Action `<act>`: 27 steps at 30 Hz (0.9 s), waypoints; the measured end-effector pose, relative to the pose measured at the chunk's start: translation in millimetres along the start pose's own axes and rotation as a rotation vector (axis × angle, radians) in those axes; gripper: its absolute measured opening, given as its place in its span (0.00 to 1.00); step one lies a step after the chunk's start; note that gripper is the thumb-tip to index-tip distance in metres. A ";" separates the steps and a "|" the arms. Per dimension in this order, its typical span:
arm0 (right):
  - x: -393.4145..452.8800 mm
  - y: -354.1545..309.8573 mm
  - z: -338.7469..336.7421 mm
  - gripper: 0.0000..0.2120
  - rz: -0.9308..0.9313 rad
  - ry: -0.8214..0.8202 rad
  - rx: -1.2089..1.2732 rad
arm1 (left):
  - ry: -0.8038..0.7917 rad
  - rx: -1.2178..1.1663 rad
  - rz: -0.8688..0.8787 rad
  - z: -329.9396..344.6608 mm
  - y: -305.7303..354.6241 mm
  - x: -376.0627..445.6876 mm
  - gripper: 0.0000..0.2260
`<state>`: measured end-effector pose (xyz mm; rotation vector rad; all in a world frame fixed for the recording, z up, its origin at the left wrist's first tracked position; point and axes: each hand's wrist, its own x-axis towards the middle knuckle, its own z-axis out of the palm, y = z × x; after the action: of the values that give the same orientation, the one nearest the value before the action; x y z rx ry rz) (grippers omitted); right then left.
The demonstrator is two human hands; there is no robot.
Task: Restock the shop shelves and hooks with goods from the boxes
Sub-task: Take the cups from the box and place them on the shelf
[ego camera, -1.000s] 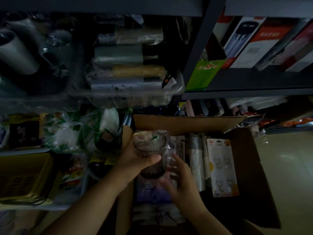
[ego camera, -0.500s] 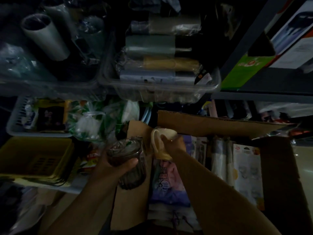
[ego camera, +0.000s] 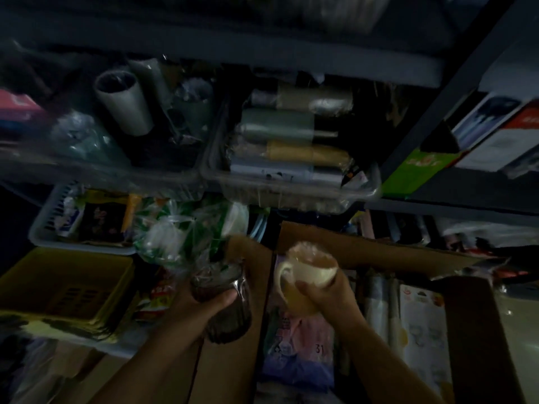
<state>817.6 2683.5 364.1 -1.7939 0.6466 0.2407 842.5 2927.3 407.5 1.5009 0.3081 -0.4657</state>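
Observation:
My left hand [ego camera: 204, 304] grips a dark ribbed glass cup [ego camera: 224, 304] wrapped in clear plastic, held upright over the left flap of the open cardboard box [ego camera: 379, 252]. My right hand [ego camera: 323, 295] holds a cream mug [ego camera: 306, 272] with a handle, also plastic-wrapped, raised above the box near its back flap. Inside the box lie a purple packet [ego camera: 297, 354] and carded hooks [ego camera: 423, 325]. The picture is dim and blurred.
Above, a dark shelf carries two clear bins: the left clear bin [ego camera: 102, 170] with cups, the right clear bin [ego camera: 291, 188] with rolled goods. Lower left are a white basket [ego camera: 43, 231], green-and-white bags [ego camera: 180, 231] and stacked yellow baskets [ego camera: 58, 287]. Boxed goods [ego camera: 495, 135] stand at right.
My right hand went into the box, took out the cream mug and lifted it. My left hand shifted the dark cup slightly left. The view has tilted up toward the shelves.

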 end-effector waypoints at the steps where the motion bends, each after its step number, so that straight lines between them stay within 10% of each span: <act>1: -9.7 -9.1 -7.0 0.25 -0.027 -0.007 -0.001 | 0.013 -0.029 0.007 1.8 8.9 -4.5 0.13; 3: -25.1 -30.4 -18.5 0.27 -0.076 -0.007 0.017 | 0.002 -0.112 0.003 0.6 22.3 -14.2 0.13; 7: -45.6 -92.9 -29.6 0.47 -0.241 -0.079 0.025 | 0.024 -0.182 0.028 -20.6 56.7 -20.8 0.50; 10: -55.3 -144.1 -25.3 0.53 -0.352 -0.204 0.017 | -0.004 -0.207 0.027 -48.7 92.7 -21.5 0.49; 15: -52.2 -198.8 20.5 0.39 -0.460 -0.203 0.004 | 0.055 -0.169 0.098 -102.9 132.0 -14.9 0.63; 21: -32.3 -258.5 88.3 0.33 -0.510 -0.158 -0.014 | 0.169 -0.208 0.211 -150.4 165.0 -1.1 0.29; 27: 21.9 -309.8 156.3 0.38 -0.532 -0.019 -0.298 | 0.205 -0.235 0.247 -198.9 176.5 17.0 0.22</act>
<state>1027.8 2882.1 557.3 -2.1749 0.1038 -0.0110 959.1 3124.7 543.4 1.3363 0.3212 -0.0751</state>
